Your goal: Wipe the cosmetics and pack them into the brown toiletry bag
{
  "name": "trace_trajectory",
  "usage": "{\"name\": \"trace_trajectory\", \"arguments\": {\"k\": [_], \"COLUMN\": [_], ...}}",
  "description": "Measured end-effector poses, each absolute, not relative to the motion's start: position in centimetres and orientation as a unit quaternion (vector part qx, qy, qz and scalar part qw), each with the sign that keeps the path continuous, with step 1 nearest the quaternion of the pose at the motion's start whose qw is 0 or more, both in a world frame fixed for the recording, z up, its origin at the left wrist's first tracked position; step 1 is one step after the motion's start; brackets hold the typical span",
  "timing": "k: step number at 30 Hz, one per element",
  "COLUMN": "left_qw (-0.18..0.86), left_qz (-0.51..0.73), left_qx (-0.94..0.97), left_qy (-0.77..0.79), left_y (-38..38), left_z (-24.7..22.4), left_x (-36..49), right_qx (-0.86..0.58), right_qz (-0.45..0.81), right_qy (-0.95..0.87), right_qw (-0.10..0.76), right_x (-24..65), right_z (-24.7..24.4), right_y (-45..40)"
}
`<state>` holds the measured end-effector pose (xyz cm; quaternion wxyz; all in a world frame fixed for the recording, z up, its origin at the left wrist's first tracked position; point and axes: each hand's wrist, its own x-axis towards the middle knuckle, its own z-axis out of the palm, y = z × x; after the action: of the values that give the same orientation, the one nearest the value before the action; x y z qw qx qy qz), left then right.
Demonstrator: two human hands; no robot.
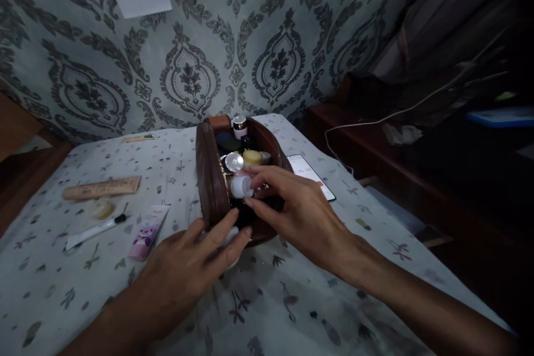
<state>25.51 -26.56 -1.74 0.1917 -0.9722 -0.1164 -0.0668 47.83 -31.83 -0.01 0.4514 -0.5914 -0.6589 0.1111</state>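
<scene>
A brown toiletry bag [207, 178] stands unzipped on the patterned cloth, filled with several cosmetics. My right hand [300, 208] reaches into it, thumb and fingers closed around the translucent end of a small white bottle [239, 186]. Close by inside the bag are a round silver lid [234, 162], a yellow-topped jar [252, 157] and a bottle with a silver-and-black cap [239, 125]. My left hand [196, 256] is at the bag's near end, its thumb and fingers curved about a whitish thing [230, 237], mostly hidden by the fingers.
To the left lie a beige tube [102, 188], a small yellowish jar [102, 209], a white tube with a black cap [95, 232] and a pink-purple tube [148, 233]. A slim stick [138, 138] lies farther back. Right of the bag is a lit phone [312, 175]; a white cable [375, 122] hangs beyond.
</scene>
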Motion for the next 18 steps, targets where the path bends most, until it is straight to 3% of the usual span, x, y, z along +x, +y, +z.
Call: {"name": "trace_trajectory", "arguments": {"k": [8,12,18], "left_qw": [0.107,0.127,0.131], "left_qz": [-0.182,-0.225,-0.187], "left_qx": [-0.971,-0.953,-0.961], "left_qy": [-0.112,-0.156,-0.156], "left_y": [-25.1,-23.6,-22.5], "left_z": [-0.9,0.9,3.3], "left_x": [25.2,26.8,29.5], "right_qx": [-0.593,-0.617,-0.618], "right_qz": [0.053,-0.027,-0.141], "right_qy": [-0.606,-0.611,-0.670], "right_qw": [0.528,0.494,0.386], "right_x": [48.9,49.6,49.8], "right_z": [0.4,-0.4,-1.7], "right_y": [-32.9,-33.1,-32.9]}}
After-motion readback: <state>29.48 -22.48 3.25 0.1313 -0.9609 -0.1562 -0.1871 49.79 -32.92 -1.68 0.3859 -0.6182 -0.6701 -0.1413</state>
